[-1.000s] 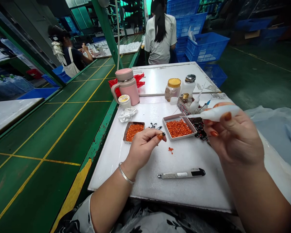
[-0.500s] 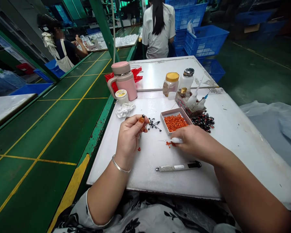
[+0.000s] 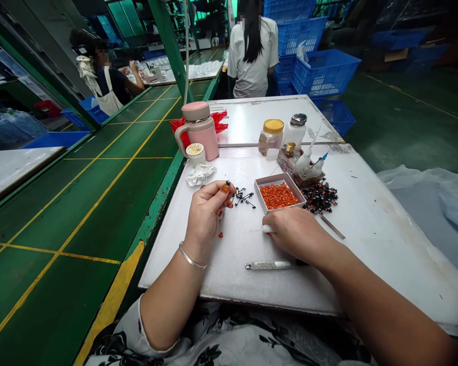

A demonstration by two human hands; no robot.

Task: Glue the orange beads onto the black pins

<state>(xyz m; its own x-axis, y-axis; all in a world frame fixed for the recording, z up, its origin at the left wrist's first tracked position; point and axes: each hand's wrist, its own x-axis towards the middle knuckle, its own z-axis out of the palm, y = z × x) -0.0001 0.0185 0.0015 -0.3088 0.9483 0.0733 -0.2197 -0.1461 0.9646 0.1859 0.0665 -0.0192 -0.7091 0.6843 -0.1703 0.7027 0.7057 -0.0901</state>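
Observation:
My left hand (image 3: 206, 213) is closed in a pinch on a small black pin-like piece (image 3: 228, 183), held just above the white board (image 3: 370, 223). My right hand (image 3: 295, 231) rests on the board, fingers curled round a white applicator tool (image 3: 266, 229) whose thin tip points left. A small metal tray of orange bits (image 3: 278, 194) sits just beyond the right hand. Loose black pins (image 3: 243, 196) lie between the hands. A pile of dark pieces (image 3: 320, 195) lies right of the tray. A white and black pen-like tool (image 3: 269, 265) lies near the front edge.
A pink mug (image 3: 199, 129), a small tub (image 3: 195, 151), crumpled tissue (image 3: 200, 175), a yellow-lidded jar (image 3: 272, 135), a bottle (image 3: 296, 129) and a box of glue bottles (image 3: 303, 165) stand at the back. A green conveyor (image 3: 99, 183) runs on the left. Two people work beyond; blue crates (image 3: 320, 71) behind.
My right hand came down from in front of the camera to the board with the applicator, then shifted slightly left. My left hand rose a little, covering the left tray.

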